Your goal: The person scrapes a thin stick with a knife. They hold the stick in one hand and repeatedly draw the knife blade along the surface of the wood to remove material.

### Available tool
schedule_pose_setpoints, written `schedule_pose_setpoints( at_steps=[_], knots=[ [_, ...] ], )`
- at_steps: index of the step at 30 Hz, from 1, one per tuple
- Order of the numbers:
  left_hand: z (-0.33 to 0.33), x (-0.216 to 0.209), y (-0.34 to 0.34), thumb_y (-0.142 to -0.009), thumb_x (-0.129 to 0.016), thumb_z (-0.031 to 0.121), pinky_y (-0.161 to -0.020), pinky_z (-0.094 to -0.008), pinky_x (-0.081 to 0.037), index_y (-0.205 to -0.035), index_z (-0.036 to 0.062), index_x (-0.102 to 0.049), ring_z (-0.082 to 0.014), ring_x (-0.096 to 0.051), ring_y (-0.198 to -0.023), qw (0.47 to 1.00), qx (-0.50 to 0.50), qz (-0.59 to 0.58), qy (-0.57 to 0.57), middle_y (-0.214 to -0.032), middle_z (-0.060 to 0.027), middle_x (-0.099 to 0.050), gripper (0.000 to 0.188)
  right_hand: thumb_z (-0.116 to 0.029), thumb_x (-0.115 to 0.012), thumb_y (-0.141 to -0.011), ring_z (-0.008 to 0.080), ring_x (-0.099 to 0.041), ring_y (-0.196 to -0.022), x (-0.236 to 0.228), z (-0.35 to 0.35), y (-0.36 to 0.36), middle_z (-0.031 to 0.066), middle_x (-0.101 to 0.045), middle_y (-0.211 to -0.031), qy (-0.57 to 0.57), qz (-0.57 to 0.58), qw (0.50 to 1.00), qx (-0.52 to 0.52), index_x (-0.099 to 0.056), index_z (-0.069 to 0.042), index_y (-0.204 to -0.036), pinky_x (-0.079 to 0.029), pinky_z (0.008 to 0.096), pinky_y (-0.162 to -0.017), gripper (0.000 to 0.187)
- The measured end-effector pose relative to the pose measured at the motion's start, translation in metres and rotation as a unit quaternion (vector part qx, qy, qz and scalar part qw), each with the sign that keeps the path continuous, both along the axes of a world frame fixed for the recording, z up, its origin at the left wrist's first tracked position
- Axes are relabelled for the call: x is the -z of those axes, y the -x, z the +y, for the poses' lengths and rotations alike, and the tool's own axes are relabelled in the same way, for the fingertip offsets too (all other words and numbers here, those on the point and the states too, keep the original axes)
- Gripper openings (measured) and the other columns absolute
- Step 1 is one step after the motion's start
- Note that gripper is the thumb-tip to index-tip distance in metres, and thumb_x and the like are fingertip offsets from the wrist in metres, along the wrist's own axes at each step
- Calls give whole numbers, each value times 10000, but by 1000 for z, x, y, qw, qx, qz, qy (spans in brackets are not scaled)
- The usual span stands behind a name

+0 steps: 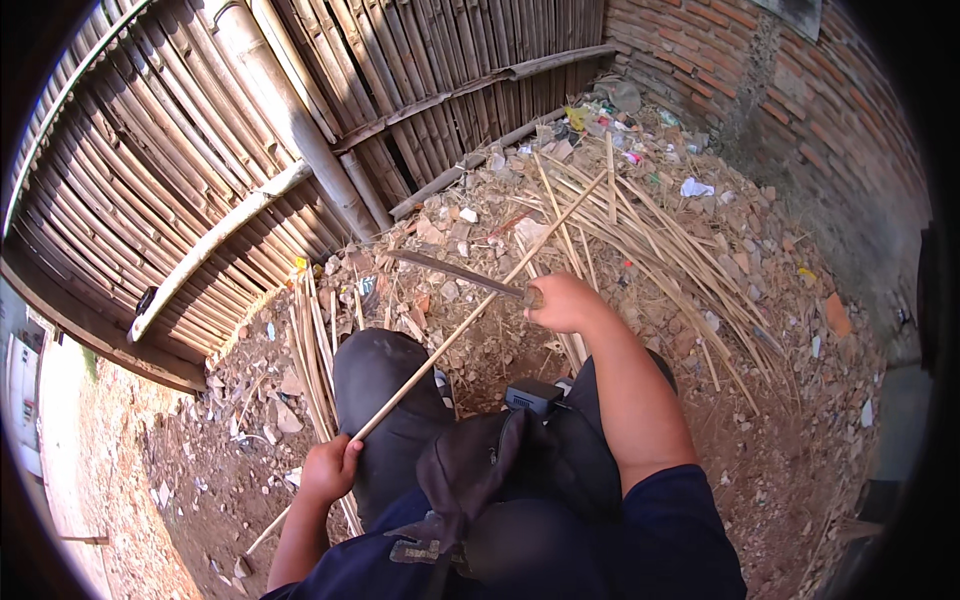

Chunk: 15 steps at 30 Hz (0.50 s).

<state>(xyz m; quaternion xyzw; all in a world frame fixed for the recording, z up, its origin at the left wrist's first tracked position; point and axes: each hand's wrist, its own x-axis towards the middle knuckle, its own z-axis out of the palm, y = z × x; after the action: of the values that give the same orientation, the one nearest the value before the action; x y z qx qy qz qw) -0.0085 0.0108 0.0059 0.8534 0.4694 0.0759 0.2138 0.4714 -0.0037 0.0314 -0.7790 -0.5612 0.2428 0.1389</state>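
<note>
My left hand (331, 468) is closed round a long, thin bamboo stick (425, 368) near its lower end. The stick slants up and away to the right, passing over my left knee. In my right hand (564, 303) is the handle of a machete (455, 270), its long dark blade pointing left. The blade crosses the stick around the middle; whether the two touch I cannot tell. Part of the machete's handle is hidden by my fingers.
Many cut bamboo strips (665, 255) lie in a pile at the right, and another bundle (312, 350) lies beside my left knee. A bamboo fence (200, 190) stands at the left and back, a brick wall (790, 120) at the right. Rubble and litter cover the ground.
</note>
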Motion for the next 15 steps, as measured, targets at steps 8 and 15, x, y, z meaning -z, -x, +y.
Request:
schedule_pose_setpoints(
  at_steps=[8, 15],
  knots=[
    [-2, -5, -8, -1019, -547, 335, -616, -543, -455, -761, 21, -557, -473, -606, -673, 1000, 0, 10, -22, -671, -242, -592, 406, -315, -773, -806, 376, -666, -1095, 19, 0, -39, 236, -701, -1136, -17, 53, 993, 103, -692, -35, -1213, -519, 427, -954, 501],
    [0, -3, -3, -1013, -570, 353, -607, -538, -465, -775, 31, -564, -477, -611, -684, 1000, -12, -1, 18, -682, -244, -602, 400, -338, -745, -835, 376, -646, -1140, 5, 0, -3, 222, -677, -1227, 6, 0, 1000, 24, -653, -47, -1284, -516, 445, -982, 543]
  ],
)
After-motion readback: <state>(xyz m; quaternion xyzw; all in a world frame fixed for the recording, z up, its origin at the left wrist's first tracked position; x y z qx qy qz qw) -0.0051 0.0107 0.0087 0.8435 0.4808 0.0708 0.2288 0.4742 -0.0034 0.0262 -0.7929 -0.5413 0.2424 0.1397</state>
